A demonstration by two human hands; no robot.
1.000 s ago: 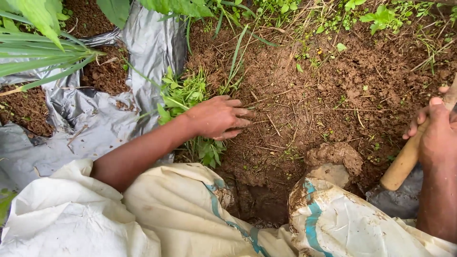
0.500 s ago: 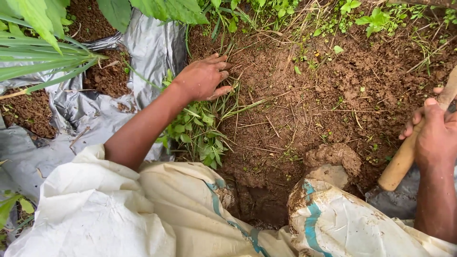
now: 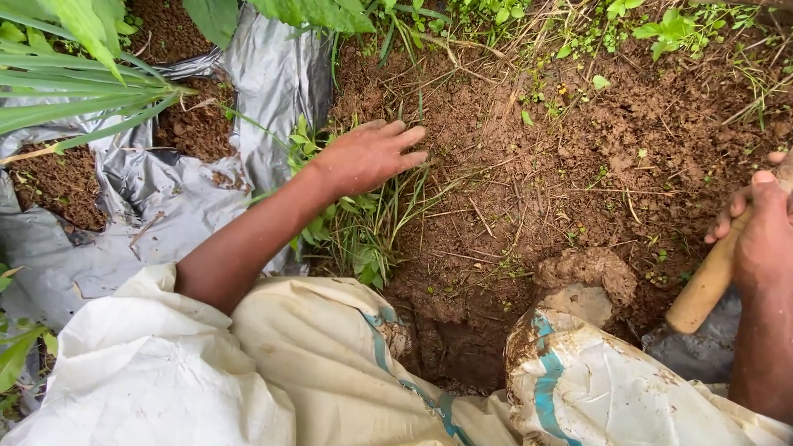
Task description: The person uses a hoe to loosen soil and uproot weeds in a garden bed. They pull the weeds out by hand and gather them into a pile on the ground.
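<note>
Both forearms are seen bare from the elbow down, with no sleeves, gloves, rings or wristbands worn on the left hand (image 3: 368, 155) or the right hand (image 3: 764, 235). The lower body is covered by a loose cream-white woven cloth wrap (image 3: 248, 372), creased into broad folds and edged with narrow teal-blue stripes (image 3: 541, 388). Brown mud stains are carried on the cloth along its edges near the knees.

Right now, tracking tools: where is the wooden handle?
Head view, far right edge: the wooden handle is gripped in the right hand, above the grey sheet's corner.
</note>
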